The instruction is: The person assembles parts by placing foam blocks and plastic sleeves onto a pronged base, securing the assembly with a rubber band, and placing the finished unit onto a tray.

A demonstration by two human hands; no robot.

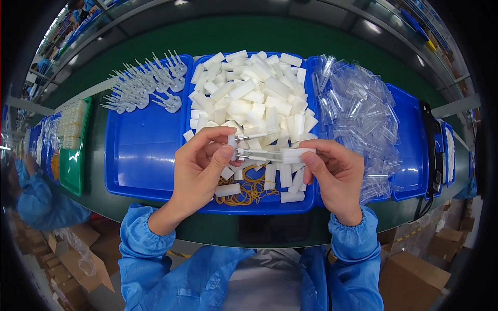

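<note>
Over blue trays (pixel 140 155) on a green surface (pixel 155 46), left hand (pixel 199 166) pinches clear tubes (pixel 254 154); right hand (pixel 334 173) grips a white foam block (pixel 296 154).

One head-worn fisheye camera is looking steeply down, close over the blue trays (pixel 140 155), facing the far bench edge

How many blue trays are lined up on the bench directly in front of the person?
3. The left blue tray holds clear plastic pieces, the middle blue tray white foam blocks and rubber bands, the right blue tray clear sleeves. More blue trays at the far edges may be partly hidden.
</note>
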